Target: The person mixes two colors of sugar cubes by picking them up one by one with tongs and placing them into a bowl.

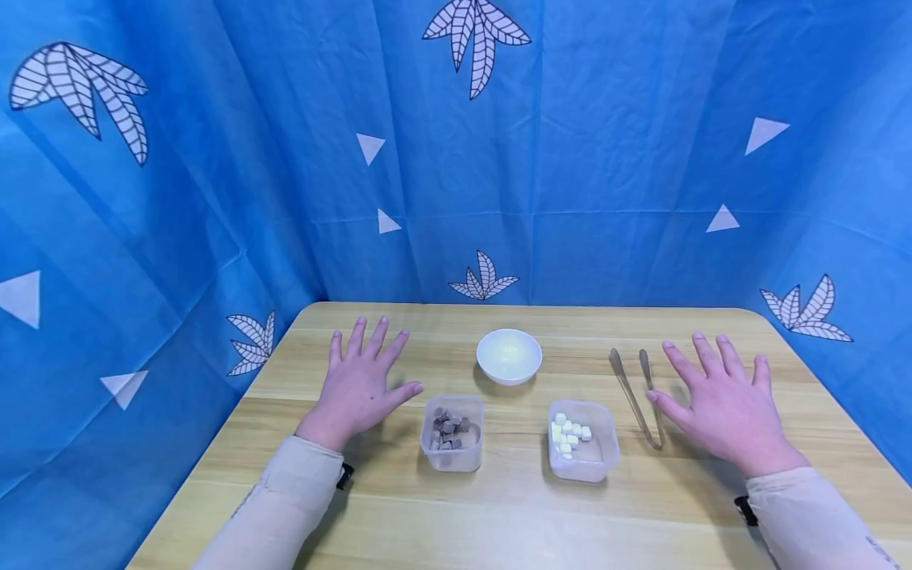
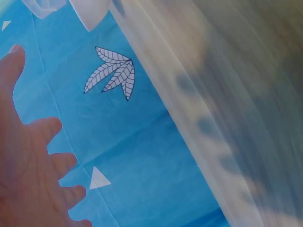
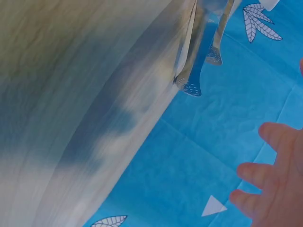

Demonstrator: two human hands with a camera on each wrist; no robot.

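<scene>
On pale wooden surface (image 1: 499, 507), slim metal tongs (image 1: 636, 394) lie just left of right hand (image 1: 720, 408), thumb touching them, long axis running away from person, tips far. Right hand flat, fingers spread, holding nothing; left hand (image 1: 359, 385) likewise, well apart.

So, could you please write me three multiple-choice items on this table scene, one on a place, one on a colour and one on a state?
1. Where do the tongs lie?
A. Beside the right hand
B. In the white bowl
C. Beside the left hand

2. What colour are the pieces in the right container?
A. Brown
B. White
C. Green

3. How are the hands?
A. Gripping the tongs
B. Clenched in fists
C. Flat, fingers spread

Key: 1 A, the tongs lie just by the right thumb; 2 B, white cubes show inside, the brown ones being in the left container; 3 C, both hands hold nothing.
</scene>
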